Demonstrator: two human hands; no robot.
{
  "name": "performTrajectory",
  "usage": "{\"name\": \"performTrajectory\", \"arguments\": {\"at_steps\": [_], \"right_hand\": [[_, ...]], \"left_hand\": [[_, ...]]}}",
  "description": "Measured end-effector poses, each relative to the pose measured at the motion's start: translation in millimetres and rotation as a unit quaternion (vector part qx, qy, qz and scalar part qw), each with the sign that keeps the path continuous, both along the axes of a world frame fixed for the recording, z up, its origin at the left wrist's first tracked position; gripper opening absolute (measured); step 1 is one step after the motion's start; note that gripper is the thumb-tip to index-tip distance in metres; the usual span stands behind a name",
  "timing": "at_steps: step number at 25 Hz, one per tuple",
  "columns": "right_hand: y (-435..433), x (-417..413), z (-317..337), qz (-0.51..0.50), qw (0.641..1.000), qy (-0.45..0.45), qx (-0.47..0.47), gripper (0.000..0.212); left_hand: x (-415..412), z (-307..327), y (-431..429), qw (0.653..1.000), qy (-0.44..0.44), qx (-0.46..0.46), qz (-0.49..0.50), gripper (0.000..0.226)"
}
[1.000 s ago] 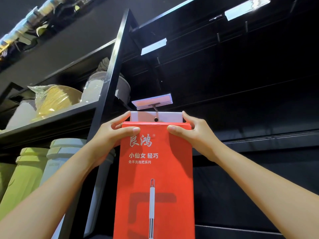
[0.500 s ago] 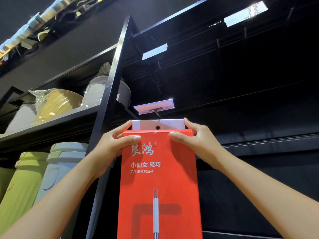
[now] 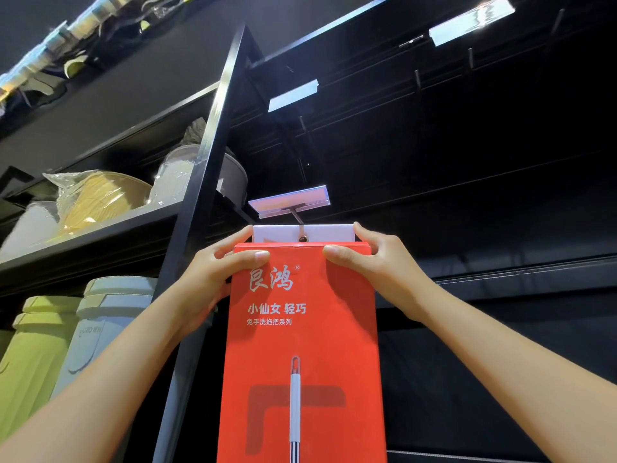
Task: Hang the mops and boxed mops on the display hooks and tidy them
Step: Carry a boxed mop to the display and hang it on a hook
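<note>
A tall red boxed mop (image 3: 302,355) with white lettering and a mop picture stands upright in the middle of the view. Its white hang tab (image 3: 320,232) sits at the display hook (image 3: 298,217), whose tip shows in the tab's hole, under a clear price-tag holder (image 3: 288,200). My left hand (image 3: 213,279) grips the box's top left corner, thumb across the front. At the top right corner my right hand (image 3: 377,265) holds it the same way.
A black upright post (image 3: 203,182) stands just left of the box. Left of the post, shelves hold wrapped bowls (image 3: 100,198) and green and grey buckets (image 3: 100,325). More hooks with tag holders (image 3: 293,95) jut from the dark back panel above and to the right.
The box's hang tab has come closer under the price-tag holder, and the hook's tip now shows in the tab's hole. Both hands keep the same grip.
</note>
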State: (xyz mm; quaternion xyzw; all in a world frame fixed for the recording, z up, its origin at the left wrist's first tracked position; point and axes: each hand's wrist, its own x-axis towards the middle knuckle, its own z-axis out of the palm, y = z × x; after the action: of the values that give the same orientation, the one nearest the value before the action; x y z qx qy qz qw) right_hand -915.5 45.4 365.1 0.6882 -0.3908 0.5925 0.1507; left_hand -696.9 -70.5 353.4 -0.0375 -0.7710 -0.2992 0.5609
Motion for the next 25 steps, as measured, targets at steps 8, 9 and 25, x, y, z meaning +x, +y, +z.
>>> {"name": "performTrajectory", "arguments": {"at_steps": [8, 9, 25], "right_hand": [[7, 8, 7, -0.03, 0.999, -0.02, 0.025, 0.045], [8, 8, 6, -0.03, 0.999, -0.024, 0.036, 0.031], [-17, -31, -22, -0.062, 0.995, -0.02, 0.073, 0.102]], "left_hand": [[-3, 5, -10, 0.998, -0.046, -0.017, -0.03, 0.059], [-5, 4, -12, 0.998, -0.049, -0.012, -0.03, 0.059], [-39, -19, -25, 0.998, -0.028, 0.04, 0.028, 0.096]]}}
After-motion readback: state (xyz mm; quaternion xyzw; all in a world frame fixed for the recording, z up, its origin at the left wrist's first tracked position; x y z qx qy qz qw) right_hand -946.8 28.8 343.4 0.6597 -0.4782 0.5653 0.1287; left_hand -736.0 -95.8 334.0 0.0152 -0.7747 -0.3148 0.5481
